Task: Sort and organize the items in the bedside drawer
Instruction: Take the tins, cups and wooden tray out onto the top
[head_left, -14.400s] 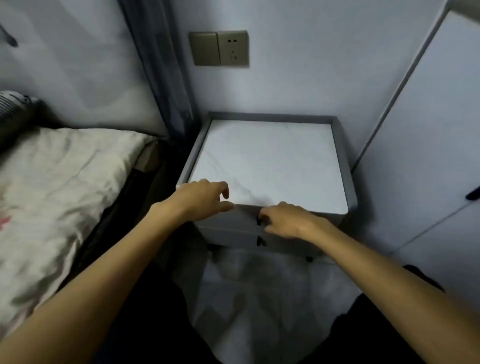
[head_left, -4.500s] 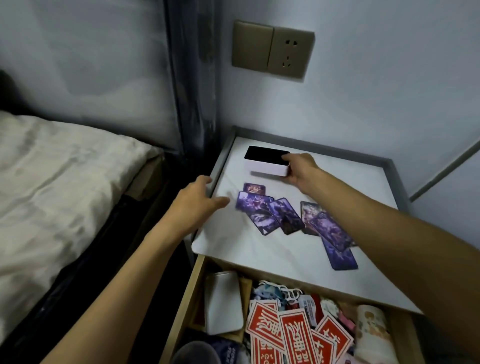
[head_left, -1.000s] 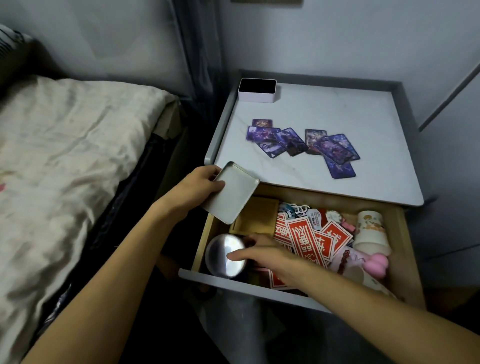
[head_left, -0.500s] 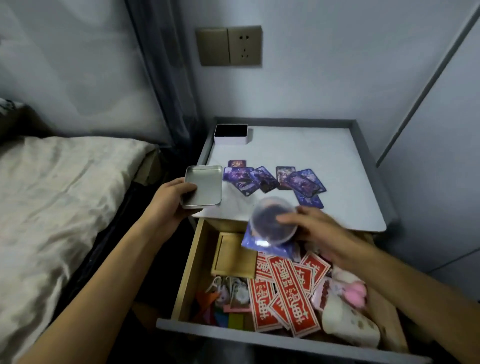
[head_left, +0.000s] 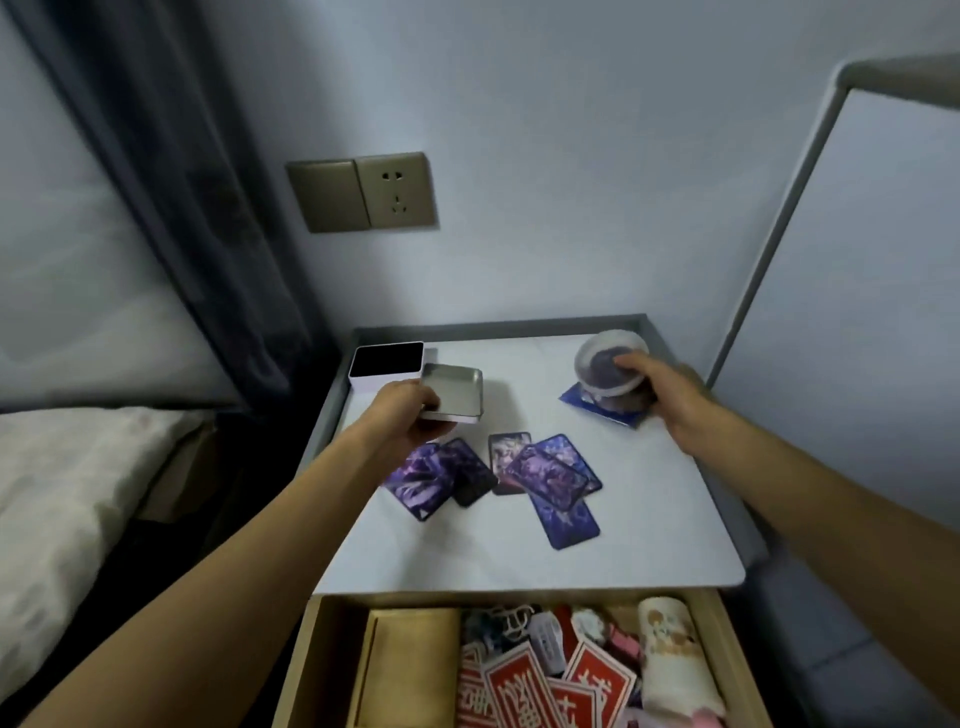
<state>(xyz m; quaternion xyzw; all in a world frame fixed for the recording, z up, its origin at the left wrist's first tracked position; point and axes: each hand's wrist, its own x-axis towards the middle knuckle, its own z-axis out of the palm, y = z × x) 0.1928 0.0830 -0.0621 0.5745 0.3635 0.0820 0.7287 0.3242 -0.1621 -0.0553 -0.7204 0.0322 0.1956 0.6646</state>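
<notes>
Blurry tub (head_left: 613, 364) now atop nightstand (head_left: 649, 519), right hand (head_left: 670, 400) around it; tin (head_left: 452, 392) in left hand (head_left: 405, 410).

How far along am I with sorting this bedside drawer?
Early. Done: drawer open; purple cards and a white box lie on the nightstand top. In hand: the left hand holds a metal tin beside that box; the right hand grips a round clear container on a blue packet at the back right. Left: red cards, a wooden box and other clutter sit unsorted in the drawer.
</notes>
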